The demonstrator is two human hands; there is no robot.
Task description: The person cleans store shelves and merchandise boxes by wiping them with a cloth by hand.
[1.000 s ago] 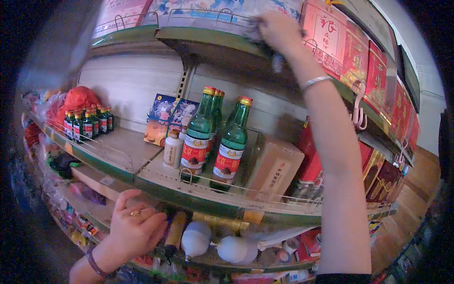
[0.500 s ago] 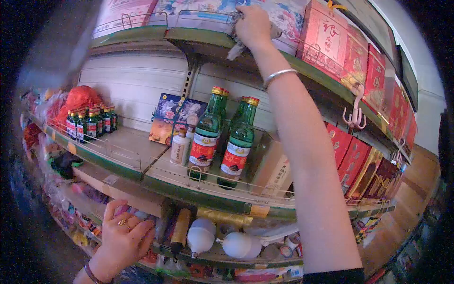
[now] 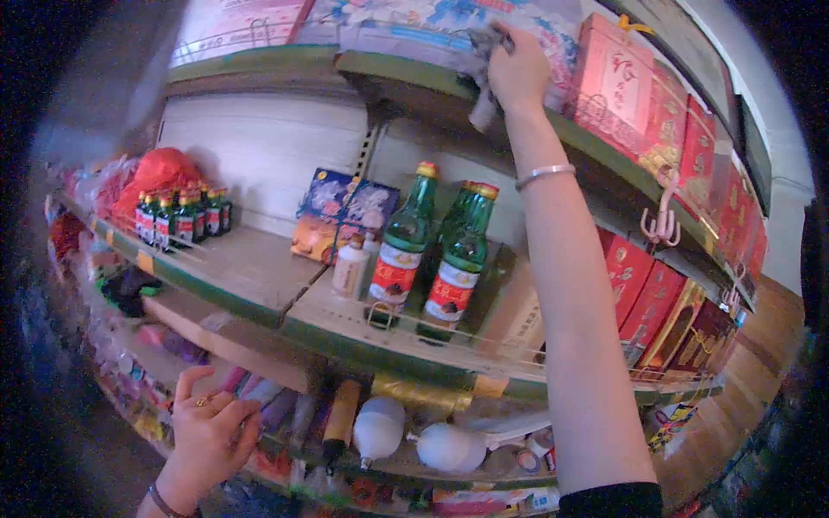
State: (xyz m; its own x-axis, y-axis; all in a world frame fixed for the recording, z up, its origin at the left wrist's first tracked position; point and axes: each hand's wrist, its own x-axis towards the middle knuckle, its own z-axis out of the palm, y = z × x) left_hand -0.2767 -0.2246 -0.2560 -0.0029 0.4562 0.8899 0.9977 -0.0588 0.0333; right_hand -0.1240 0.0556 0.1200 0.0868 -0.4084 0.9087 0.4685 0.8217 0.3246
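A: Head view, upper part: what does the right hand (image 3: 522, 73) hold, and why in this manner?

B: A grey cloth (image 3: 480, 65), bunched within closed fingers at the front edge of the upper shelf (image 3: 393, 73), before a floral box (image 3: 414, 26). Bunching probably gives a firmer grip, with a loose end left hanging below the edge

A: Same view, lower left: the left hand (image 3: 211, 432)?

B: Half open, fingers loosely curled, no object visible in it. It hangs in front of the lower goods, perhaps held away from the body for balance

A: Middle shelf (image 3: 255, 263): why do the tall green bottles (image 3: 400, 263) stand behind a wire rail (image 3: 382, 304)?

B: Presumably so that they cannot slip off. The small bottles (image 3: 185, 217) are grouped closely, labels outward, likely to be read from the front

A: What is obscured?

B: The right forearm (image 3: 583, 319) covers part of a pale box (image 3: 518, 319); the floral box is cut off above. Whether the cloth presses on shelf or box cannot be told. Packets (image 3: 129, 363) at lower left are too blurred to identify
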